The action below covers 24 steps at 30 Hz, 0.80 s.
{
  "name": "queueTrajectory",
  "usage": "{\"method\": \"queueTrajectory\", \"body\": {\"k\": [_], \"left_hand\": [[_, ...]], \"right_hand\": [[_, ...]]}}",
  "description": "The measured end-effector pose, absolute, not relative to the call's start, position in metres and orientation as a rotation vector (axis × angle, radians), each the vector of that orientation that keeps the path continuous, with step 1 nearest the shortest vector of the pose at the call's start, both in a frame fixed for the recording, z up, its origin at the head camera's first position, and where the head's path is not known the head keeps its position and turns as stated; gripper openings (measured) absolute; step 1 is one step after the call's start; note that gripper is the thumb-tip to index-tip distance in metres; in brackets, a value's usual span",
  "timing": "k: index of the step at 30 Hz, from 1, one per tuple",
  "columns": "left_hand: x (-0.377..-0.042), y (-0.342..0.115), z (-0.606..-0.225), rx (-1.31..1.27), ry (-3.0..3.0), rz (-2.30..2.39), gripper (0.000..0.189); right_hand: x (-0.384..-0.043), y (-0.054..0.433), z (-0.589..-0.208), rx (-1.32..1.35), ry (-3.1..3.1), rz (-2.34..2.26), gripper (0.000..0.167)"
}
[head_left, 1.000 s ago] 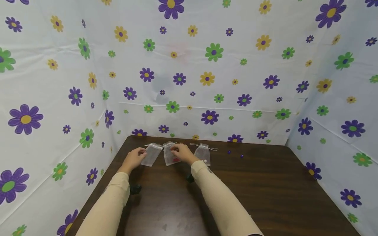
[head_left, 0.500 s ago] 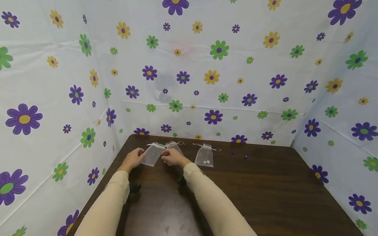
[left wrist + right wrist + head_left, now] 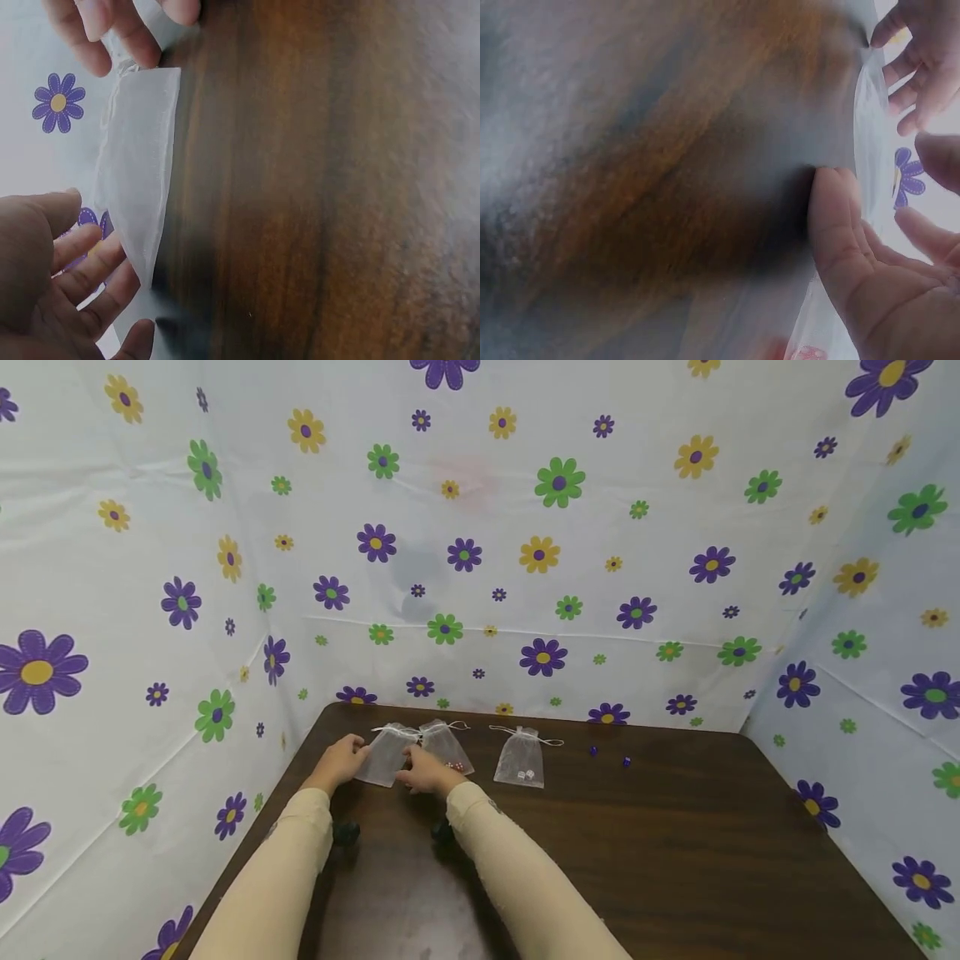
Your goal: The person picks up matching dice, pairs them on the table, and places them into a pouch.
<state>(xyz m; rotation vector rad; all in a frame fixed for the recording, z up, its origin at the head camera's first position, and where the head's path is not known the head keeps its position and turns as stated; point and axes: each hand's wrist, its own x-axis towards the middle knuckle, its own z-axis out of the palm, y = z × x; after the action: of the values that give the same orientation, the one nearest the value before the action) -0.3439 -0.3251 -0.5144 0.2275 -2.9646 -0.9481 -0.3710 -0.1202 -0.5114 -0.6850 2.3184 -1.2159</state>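
Observation:
A sheer white drawstring bag (image 3: 384,758) lies flat at the far left of the table between my two hands. My left hand (image 3: 339,763) is at its left edge, fingers loosely spread with the tips right at the mesh in the left wrist view. On the other side, my right hand (image 3: 424,772) reaches over its right edge, fingers slightly bent and holding nothing. A second mesh bag (image 3: 442,742), partly behind my right hand, contains red dice (image 3: 455,767). Further right, a third bag (image 3: 517,750) has white dice (image 3: 526,775) inside.
Two blue dice (image 3: 626,762) lie loose on the brown table (image 3: 675,843), right of the bags. A white flower-print sheet (image 3: 480,527) hangs behind the far edge and along both sides.
My right hand has moved left from over the middle bag to the left bag's right edge, uncovering the red dice and white dice. My left hand has stayed nearly still.

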Motion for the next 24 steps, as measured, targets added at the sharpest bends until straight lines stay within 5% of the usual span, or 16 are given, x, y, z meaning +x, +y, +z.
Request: {"method": "queueTrajectory", "body": {"k": [15, 24], "left_hand": [[-0.336, -0.332, -0.512, 0.272, -2.998, -0.965, 0.033], [-0.332, -0.338, -0.525, 0.261, -2.843, -1.374, 0.025]], "right_hand": [[-0.371, -0.129, -0.514, -0.502, 2.152, -1.450, 0.055], [-0.371, -0.127, -0.522, -0.370, 2.183, -1.560, 0.058]]}}
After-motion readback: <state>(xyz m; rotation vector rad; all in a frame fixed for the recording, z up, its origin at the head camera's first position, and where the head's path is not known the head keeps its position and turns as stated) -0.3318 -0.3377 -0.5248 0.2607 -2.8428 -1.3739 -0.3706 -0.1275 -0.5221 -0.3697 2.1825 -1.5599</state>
